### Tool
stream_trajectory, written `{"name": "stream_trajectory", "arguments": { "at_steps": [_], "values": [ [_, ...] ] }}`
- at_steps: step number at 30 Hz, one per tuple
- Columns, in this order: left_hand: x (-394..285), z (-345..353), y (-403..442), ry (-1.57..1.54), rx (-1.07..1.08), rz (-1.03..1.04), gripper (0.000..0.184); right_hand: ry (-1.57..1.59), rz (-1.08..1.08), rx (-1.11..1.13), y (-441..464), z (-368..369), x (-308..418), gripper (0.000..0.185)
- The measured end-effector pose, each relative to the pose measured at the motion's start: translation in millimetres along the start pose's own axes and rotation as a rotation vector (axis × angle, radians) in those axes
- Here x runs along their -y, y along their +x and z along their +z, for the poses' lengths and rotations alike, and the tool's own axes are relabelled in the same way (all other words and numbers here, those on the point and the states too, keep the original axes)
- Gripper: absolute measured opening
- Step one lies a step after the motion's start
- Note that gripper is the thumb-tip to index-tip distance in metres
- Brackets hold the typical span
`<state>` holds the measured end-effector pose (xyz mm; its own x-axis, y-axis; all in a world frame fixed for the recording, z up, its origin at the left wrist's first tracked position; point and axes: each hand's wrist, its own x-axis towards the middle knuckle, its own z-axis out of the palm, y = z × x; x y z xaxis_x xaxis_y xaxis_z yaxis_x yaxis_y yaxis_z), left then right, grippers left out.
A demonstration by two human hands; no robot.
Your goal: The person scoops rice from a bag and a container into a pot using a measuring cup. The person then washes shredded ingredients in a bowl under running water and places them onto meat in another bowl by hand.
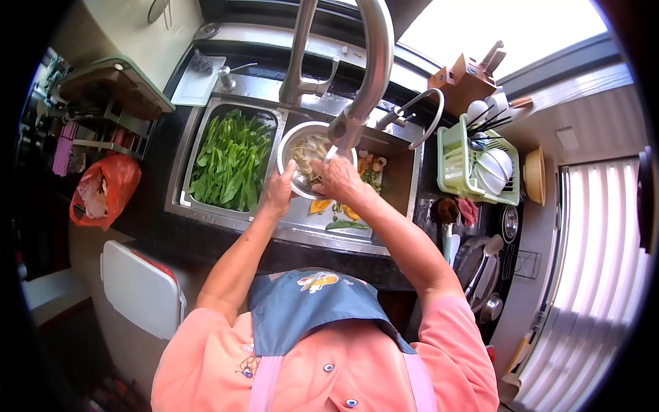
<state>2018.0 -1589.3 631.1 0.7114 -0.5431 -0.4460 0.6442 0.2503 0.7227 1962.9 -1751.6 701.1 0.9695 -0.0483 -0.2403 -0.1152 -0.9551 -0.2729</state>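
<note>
A round, light-rimmed bowl [283, 145] is held over the right part of the sink, beneath the faucet [350, 120]. Inside it are wet, pale brownish food pieces [309, 147] whose kind I cannot make out. My left hand [279, 187] grips the bowl's near left side, thumb up by the rim. My right hand [336, 177] reaches into the bowl from the right, its fingers curled among the pieces and partly hidden. To the left, long leafy greens [230, 161] fill a rectangular basin [187, 199].
Vegetable scraps [371, 172] lie in the sink [405, 172] behind and below the bowl. A green dish rack [449, 182] with bowls stands right, near a knife block [467, 82]. A red plastic bag [123, 185] hangs left. A curved thin tap [439, 113] rises at the back right.
</note>
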Motion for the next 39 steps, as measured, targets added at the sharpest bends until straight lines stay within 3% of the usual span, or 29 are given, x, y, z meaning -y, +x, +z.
{"name": "stream_trajectory", "arguments": {
  "at_steps": [2,5,6,9,11,12,16,17,19,22,25,26,29,32,33,35,38,39],
  "values": [
    [7,2,1,-0.014,0.021,-0.040,0.038,0.062,-0.079,-0.068,-3,5,11,0.025],
    [-3,18,-11,-0.039,0.015,-0.055,0.036,-0.271,-0.160,-0.251,28,30,-18,0.023],
    [-3,14,-8,-0.037,0.018,-0.032,0.034,-0.173,0.114,-0.124,25,30,-23,0.025],
    [1,-2,3,0.008,0.086,0.015,0.032,-0.157,0.064,-0.025,-9,-18,5,0.031],
    [6,3,4,0.047,0.060,0.050,0.030,0.063,-0.142,0.068,-1,4,-7,0.034],
    [13,6,6,0.084,0.063,0.101,0.031,0.187,-0.214,0.020,2,8,-10,0.032],
    [23,-6,2,0.234,0.000,0.105,0.029,0.084,0.172,-0.183,4,1,-9,0.036],
    [23,-9,0,0.273,-0.018,0.110,0.027,-0.043,-0.023,-0.258,-14,-17,-4,0.043],
    [25,-12,-2,0.257,-0.023,0.078,0.026,-0.026,-0.124,-0.206,-22,-7,-4,0.048],
    [27,-4,1,0.319,-0.058,0.055,0.029,0.200,-0.199,-0.091,-7,20,-15,0.034],
    [13,11,-13,0.306,-0.079,-0.024,0.030,0.318,-0.091,-0.068,-4,9,-20,0.027],
    [10,12,-16,0.320,-0.084,-0.016,0.031,0.205,-0.060,-0.181,-5,3,-16,0.024],
    [3,9,-16,0.344,-0.101,0.008,0.035,0.120,-0.067,-0.218,-21,-8,-23,0.031],
    [-5,10,-17,0.345,-0.098,0.000,0.037,0.175,-0.133,-0.102,-46,-18,5,0.033],
    [-8,16,-23,0.338,-0.082,-0.007,0.038,0.233,-0.219,-0.123,-40,7,-8,0.036],
    [-10,26,-32,0.326,-0.045,-0.018,0.039,0.168,-0.244,0.088,-21,15,-13,0.039],
    [5,8,-31,0.425,-0.080,-0.020,0.036,0.255,-0.124,-0.092,-20,2,-4,0.038],
    [9,3,-32,0.415,-0.092,0.001,0.036,0.306,-0.182,-0.191,-23,0,-6,0.039]
  ]
}}
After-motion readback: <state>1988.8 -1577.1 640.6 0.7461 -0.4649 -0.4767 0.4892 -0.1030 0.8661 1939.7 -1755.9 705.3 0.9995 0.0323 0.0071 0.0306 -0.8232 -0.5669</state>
